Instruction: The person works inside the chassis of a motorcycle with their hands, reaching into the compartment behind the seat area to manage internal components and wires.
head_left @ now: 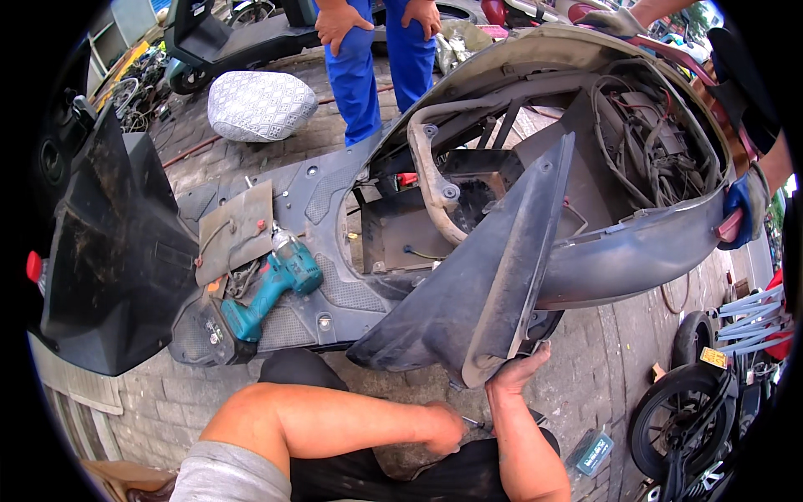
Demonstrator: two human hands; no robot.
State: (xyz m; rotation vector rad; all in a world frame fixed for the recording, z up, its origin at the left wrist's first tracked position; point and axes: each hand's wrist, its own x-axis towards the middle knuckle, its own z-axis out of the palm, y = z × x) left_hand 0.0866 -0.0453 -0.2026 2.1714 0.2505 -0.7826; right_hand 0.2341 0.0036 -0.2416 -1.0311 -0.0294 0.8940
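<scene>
A large dark plastic side panel (468,301), dusty and roughly triangular, stands tilted in front of the scooter's opened body. My right hand (520,371) grips its lower corner from below, fingers partly behind it. Lower down, over my lap, my left hand (445,428) is closed; a thin metal shaft beside it suggests a screwdriver, its handle hidden. The scooter's grey footboard (347,289) carries a teal cordless drill (272,289) and a dusty flat plate (238,230) with wires. Inside the body shell (636,259) are a metal frame (435,167) and tangled wiring (652,146).
Across the scooter, a person in blue trousers (355,84) rests both hands on the knees. At right, another person's gloved hand (743,205) touches the body's rear. A patterned seat (261,106), a teal box (590,452) and a black wheel (682,418) are on the paving.
</scene>
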